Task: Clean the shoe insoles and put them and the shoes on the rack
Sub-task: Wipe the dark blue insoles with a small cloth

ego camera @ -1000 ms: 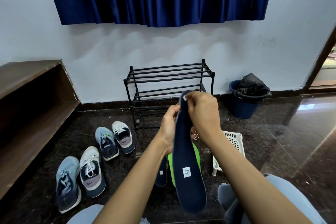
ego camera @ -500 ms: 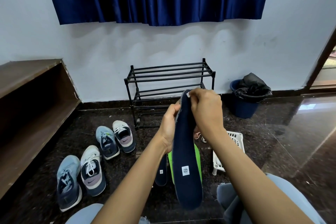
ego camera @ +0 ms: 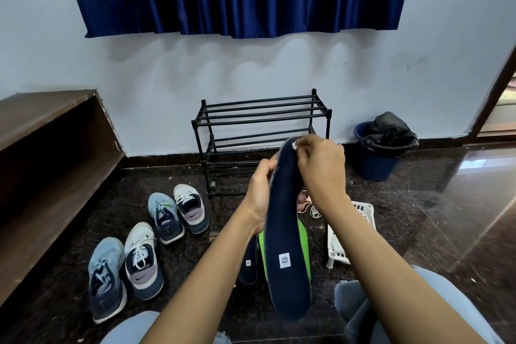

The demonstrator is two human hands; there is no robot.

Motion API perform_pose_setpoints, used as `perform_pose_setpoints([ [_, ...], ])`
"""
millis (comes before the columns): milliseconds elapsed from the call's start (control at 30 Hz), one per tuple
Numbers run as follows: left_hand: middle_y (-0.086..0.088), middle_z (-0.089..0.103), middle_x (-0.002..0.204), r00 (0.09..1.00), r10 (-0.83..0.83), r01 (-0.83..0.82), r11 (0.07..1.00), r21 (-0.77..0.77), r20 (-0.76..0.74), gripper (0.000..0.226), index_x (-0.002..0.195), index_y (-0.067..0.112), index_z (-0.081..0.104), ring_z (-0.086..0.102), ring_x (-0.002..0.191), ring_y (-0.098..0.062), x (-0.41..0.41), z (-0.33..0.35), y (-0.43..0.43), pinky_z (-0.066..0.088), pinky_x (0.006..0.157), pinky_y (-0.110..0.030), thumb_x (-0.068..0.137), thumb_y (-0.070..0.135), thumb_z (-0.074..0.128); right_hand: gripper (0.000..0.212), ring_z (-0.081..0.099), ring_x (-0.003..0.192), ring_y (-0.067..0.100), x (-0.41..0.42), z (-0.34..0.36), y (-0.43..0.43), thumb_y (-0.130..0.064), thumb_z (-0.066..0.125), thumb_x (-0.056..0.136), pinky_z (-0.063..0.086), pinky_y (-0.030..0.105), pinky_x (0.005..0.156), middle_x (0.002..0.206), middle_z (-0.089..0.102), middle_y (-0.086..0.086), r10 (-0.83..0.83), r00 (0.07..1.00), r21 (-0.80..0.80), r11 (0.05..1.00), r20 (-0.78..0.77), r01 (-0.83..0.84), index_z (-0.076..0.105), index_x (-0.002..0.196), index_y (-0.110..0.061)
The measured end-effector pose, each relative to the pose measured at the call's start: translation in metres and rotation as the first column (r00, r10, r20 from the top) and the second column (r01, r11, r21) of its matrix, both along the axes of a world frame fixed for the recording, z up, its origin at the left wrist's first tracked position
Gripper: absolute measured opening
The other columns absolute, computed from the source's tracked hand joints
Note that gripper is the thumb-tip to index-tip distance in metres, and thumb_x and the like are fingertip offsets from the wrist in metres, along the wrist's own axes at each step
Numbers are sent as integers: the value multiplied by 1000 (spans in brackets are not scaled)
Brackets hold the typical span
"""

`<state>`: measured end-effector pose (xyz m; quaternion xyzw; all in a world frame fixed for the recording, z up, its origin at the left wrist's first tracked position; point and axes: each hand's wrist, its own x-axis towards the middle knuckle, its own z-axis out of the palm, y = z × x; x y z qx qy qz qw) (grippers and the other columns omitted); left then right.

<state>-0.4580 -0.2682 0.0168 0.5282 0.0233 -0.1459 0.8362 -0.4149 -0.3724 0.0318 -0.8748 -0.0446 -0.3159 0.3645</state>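
Observation:
I hold a dark navy insole (ego camera: 287, 237) upright in front of me, its white label low down. My left hand (ego camera: 261, 190) grips its left edge near the top. My right hand (ego camera: 321, 167) pinches a small white scrap against the insole's toe end. Below on the floor lie a green insole (ego camera: 303, 234) and another navy insole (ego camera: 248, 265), partly hidden by the held one. Several blue and white sneakers (ego camera: 139, 257) stand on the floor at the left. The black metal shoe rack (ego camera: 259, 120) stands bare against the wall.
A white plastic basket (ego camera: 363, 212) lies on the dark floor at the right, a pale cord beside it. A blue bin with a black bag (ego camera: 382, 148) stands by the wall. A brown wooden bench (ego camera: 47, 148) runs along the left. My knees in jeans are at the bottom.
The insole and both hands have risen slightly in view and sit a little further right; my right hand stays pinched at the toe end.

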Motion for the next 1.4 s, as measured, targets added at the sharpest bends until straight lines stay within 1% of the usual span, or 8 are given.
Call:
perform_pose_setpoints([
  [200, -11, 60, 67, 999, -47, 48, 999, 26, -12, 61, 87, 4, 63, 55, 53, -23, 0, 3, 1, 39, 52, -29, 94, 55, 31, 16, 66, 81, 26, 2, 2, -6, -13, 57, 84, 51, 39, 80, 82, 72, 7, -15, 998, 157, 987, -55, 23, 72, 90, -16],
  [333, -12, 57, 68, 998, -56, 56, 998, -15, -30, 69, 84, 5, 65, 52, 53, -23, 1, 4, 2, 40, 52, -28, 93, 65, 31, 19, 65, 82, 27, -3, -4, -2, -11, 57, 84, 51, 38, 79, 85, 72, 8, 32, 998, 82, 996, -49, -28, 73, 91, -18],
  [500, -12, 61, 73, 998, -36, 34, 999, -38, -53, 69, 76, 10, 74, 55, 64, -25, 1, 1, 5, 41, 62, -35, 94, 64, 34, 21, 62, 87, 29, -13, -9, 5, -8, 56, 86, 49, 37, 75, 87, 70, 12, 57, 998, -84, 995, -22, -58, 73, 96, -13],
  [700, -15, 59, 69, 997, -44, 43, 999, -11, -56, 73, 88, 2, 66, 54, 55, -25, -2, 1, 2, 41, 55, -31, 95, 65, 29, 17, 65, 77, 25, -1, -1, -1, -9, 55, 84, 51, 37, 77, 79, 71, 7, 20, 999, 139, 990, -27, -16, 72, 88, -13],
  [967, -12, 61, 64, 996, -25, 25, 1000, 1, -80, 72, 80, 7, 67, 54, 53, -24, -2, 6, 0, 39, 52, -29, 95, 66, 27, 9, 66, 79, 24, 0, 1, 7, -12, 61, 84, 51, 43, 77, 80, 71, 2, 97, 986, 204, 971, 134, -123, 69, 87, -15],
  [1067, -8, 66, 66, 996, 12, -11, 1000, 17, -85, 67, 85, 12, 67, 62, 58, -21, -2, 5, -5, 46, 56, -28, 97, 63, 26, 11, 66, 77, 24, -7, 1, 14, -7, 62, 83, 52, 39, 75, 81, 71, 4, 180, 961, 91, 975, 211, -203, 71, 88, -11],
  [1200, -7, 72, 76, 992, 103, -105, 994, -26, -70, 60, 93, 15, 69, 69, 74, -19, 1, 5, -1, 52, 68, -31, 97, 62, 31, 15, 60, 74, 25, -15, -6, 25, -12, 56, 83, 44, 32, 69, 76, 69, 8, 273, 942, -81, 962, 195, -262, 70, 89, -12],
  [1400, -12, 62, 65, 995, 27, -23, 999, 49, -97, 73, 84, 8, 65, 56, 54, -24, -3, 7, -5, 41, 54, -29, 96, 66, 22, 17, 61, 77, 31, 6, 1, 6, -8, 55, 84, 48, 36, 68, 78, 70, 11, 107, 975, -68, 993, 194, -96, 71, 89, -9],
])
